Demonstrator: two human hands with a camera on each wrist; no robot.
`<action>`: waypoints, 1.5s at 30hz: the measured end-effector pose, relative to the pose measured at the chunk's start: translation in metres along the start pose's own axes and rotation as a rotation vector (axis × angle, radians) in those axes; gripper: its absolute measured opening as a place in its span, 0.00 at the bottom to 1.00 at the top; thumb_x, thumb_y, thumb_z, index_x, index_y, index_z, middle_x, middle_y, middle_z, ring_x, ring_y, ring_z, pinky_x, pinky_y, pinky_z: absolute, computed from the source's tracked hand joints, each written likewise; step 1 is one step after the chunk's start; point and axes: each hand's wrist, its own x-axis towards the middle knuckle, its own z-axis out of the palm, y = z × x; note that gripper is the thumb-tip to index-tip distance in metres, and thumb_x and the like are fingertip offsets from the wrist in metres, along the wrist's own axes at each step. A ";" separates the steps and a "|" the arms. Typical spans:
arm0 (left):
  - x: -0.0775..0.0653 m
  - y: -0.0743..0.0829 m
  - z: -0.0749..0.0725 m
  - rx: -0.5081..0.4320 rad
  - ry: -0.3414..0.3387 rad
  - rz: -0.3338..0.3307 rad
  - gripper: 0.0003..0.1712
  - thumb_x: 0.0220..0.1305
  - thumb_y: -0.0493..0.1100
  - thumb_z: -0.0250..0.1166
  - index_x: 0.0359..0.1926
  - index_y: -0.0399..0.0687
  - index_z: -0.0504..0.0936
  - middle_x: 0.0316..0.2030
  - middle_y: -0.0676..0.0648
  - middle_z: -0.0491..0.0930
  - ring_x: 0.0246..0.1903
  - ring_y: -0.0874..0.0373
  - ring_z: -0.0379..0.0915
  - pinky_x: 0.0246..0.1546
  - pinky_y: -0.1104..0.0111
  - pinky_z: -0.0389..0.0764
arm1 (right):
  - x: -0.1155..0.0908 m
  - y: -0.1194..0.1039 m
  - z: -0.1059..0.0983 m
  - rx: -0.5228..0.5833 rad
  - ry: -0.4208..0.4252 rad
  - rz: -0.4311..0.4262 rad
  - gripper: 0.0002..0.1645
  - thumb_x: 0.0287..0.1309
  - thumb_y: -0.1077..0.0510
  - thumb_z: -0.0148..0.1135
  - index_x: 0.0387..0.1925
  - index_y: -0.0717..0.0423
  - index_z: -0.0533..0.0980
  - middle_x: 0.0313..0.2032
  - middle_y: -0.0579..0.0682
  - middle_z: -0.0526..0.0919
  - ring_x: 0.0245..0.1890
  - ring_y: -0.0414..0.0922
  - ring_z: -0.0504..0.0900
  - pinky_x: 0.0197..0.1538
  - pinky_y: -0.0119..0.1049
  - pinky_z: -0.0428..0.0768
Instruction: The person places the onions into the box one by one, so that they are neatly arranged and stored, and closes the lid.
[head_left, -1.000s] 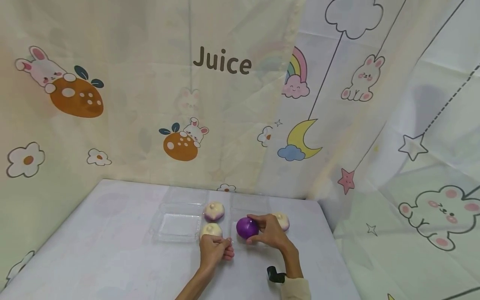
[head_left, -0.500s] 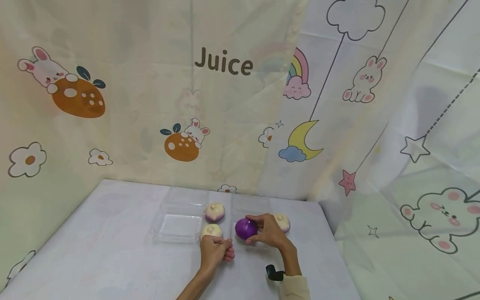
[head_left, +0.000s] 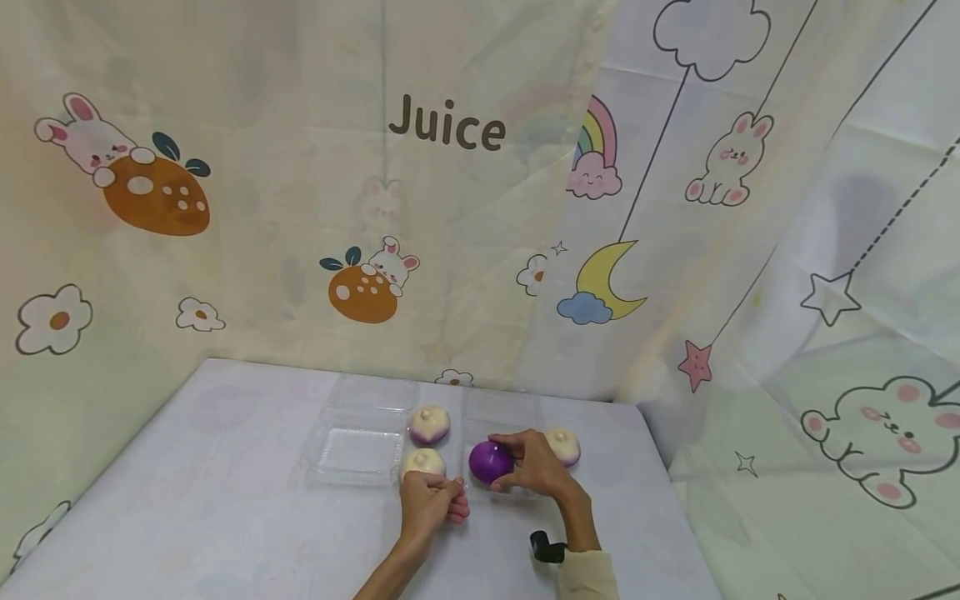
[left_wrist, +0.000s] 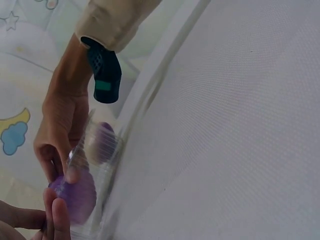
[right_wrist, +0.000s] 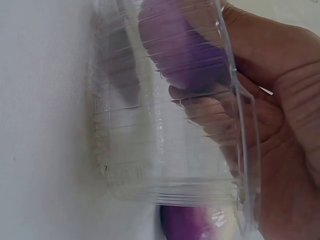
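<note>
Left hand (head_left: 432, 502): fingers curled close by the front cream round (head_left: 423, 461); whether they pinch anything, can't tell.
Right hand (head_left: 538, 468): thumb and fingers part-closed round the purple ball (head_left: 490, 462).
Ball position: at the right container (right_wrist: 127, 165), seen through its clear wall; floor contact unclear.
Slip risk: shiny skin, if the pinch loosens.
Tipping risk: thin walls, probably light; a knuckle could catch the rim.
</note>
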 end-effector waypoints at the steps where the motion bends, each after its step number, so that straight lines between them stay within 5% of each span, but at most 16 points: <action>1: 0.000 0.000 0.000 0.000 -0.001 0.000 0.13 0.70 0.32 0.70 0.35 0.19 0.87 0.22 0.35 0.89 0.16 0.61 0.84 0.21 0.66 0.90 | 0.001 0.000 0.000 -0.003 -0.003 0.001 0.50 0.46 0.60 0.91 0.69 0.71 0.78 0.66 0.64 0.85 0.67 0.60 0.85 0.68 0.51 0.85; 17: 0.002 -0.002 0.002 0.019 0.007 0.004 0.13 0.71 0.32 0.70 0.34 0.20 0.87 0.22 0.34 0.88 0.16 0.60 0.85 0.21 0.63 0.91 | 0.009 0.002 0.001 -0.066 -0.042 -0.004 0.50 0.43 0.60 0.92 0.68 0.69 0.79 0.63 0.61 0.88 0.63 0.54 0.89 0.65 0.42 0.89; 45: 0.001 -0.001 0.000 0.013 -0.009 0.002 0.11 0.70 0.29 0.68 0.36 0.17 0.86 0.22 0.36 0.89 0.16 0.62 0.85 0.22 0.66 0.91 | 0.014 -0.003 0.000 -0.033 -0.117 0.018 0.49 0.49 0.58 0.90 0.70 0.69 0.77 0.66 0.61 0.86 0.64 0.54 0.88 0.66 0.48 0.88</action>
